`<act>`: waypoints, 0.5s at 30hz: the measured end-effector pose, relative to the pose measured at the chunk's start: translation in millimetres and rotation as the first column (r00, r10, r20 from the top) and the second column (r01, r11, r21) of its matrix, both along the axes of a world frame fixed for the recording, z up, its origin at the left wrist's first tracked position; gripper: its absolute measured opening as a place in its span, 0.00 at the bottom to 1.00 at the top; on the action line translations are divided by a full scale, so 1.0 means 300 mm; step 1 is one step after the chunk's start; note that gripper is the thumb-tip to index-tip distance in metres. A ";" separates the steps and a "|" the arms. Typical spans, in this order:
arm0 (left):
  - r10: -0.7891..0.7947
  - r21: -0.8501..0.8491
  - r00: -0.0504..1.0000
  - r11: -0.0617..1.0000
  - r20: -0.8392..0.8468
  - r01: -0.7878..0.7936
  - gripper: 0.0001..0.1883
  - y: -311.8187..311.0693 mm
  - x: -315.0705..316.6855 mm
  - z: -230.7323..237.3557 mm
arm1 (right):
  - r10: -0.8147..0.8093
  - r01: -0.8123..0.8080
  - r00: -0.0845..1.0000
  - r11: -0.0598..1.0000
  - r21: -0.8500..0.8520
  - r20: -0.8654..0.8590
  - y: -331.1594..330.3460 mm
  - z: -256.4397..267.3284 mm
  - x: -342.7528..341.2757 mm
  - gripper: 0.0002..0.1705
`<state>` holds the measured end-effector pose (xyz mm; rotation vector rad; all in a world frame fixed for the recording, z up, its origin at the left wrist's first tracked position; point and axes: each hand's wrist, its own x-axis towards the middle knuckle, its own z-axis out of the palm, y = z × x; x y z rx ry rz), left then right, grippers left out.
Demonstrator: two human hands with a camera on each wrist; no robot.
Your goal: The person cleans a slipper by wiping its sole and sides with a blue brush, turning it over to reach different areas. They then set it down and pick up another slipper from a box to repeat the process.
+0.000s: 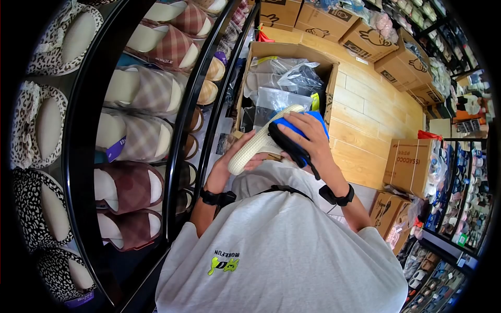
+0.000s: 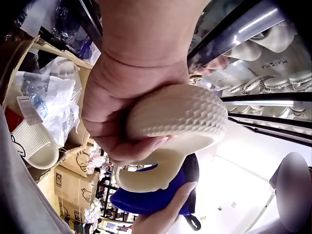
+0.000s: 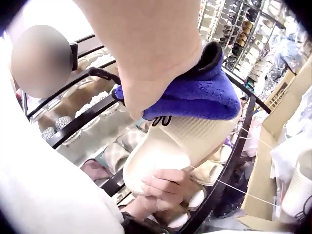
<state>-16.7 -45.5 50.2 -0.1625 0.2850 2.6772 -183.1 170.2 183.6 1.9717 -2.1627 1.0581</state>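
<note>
A cream open-toed slipper [image 1: 249, 150] with a dimpled surface is held slanted in front of the grey shirt. My left hand [image 1: 222, 164] grips its lower end; in the left wrist view the fingers curl round the rounded, textured end [image 2: 185, 109]. My right hand [image 1: 313, 138] clasps a blue plush cloth [image 3: 200, 100] with black trim and a hanging black loop. The cloth lies against the slipper's upper end, over its strap. Small dark markings on the strap peek out beside the cloth in the right wrist view. The palm side of my right hand is hidden.
An open cardboard box [image 1: 330, 78] with bagged items stands just beyond my hands; another cream slipper [image 2: 36, 144] lies there. On the left, a black-railed rack holds rows of plaid slippers [image 1: 148, 138]. More cartons [image 1: 368, 39] line the wooden floor [image 1: 360, 130], with stocked shelves at the right.
</note>
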 end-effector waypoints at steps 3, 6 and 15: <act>0.007 0.010 1.000 1.000 0.023 -0.007 0.36 0.002 0.000 -0.007 | -0.054 0.054 0.998 0.998 -0.022 -0.019 -0.001 -0.011 0.000 0.34; 0.004 0.005 1.000 1.000 -0.004 -0.004 0.37 0.002 -0.010 -0.014 | 0.031 -0.031 0.997 1.000 -0.002 -0.069 0.004 -0.002 0.008 0.35; -0.016 -0.046 1.000 0.999 -0.008 0.015 0.38 0.009 -0.025 0.002 | -0.110 0.106 0.993 0.991 -0.083 -0.044 -0.003 -0.018 0.017 0.38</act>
